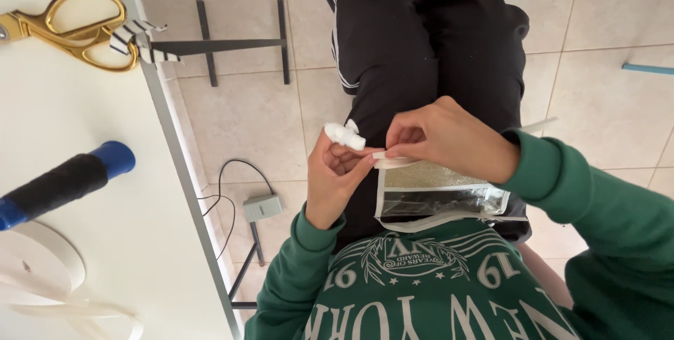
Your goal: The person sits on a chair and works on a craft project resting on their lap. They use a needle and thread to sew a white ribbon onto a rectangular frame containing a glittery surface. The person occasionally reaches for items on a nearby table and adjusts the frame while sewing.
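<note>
The left hand (335,175) pinches one small white wad (344,134) at its fingertips; the right hand (442,136) grips the white edging of one clear pouch (435,200) held over the lap; on the white surface (105,192) lie one pair of gold scissors (70,28), one dark thread spool (63,182) and one roll of white tape (42,270).

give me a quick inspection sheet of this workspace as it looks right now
surface: white table, at the left.
job's things: small clear pouch with white edging and glittery panel, on the lap.
clutter: gold scissors, blue-ended spool of dark thread, white tape roll.
grippers: left hand, bandaged fingertip, touches the white edging; right hand pinches it.
cables: dark cable and grey adapter on the floor.
surroundings: beige tiled floor.
</note>
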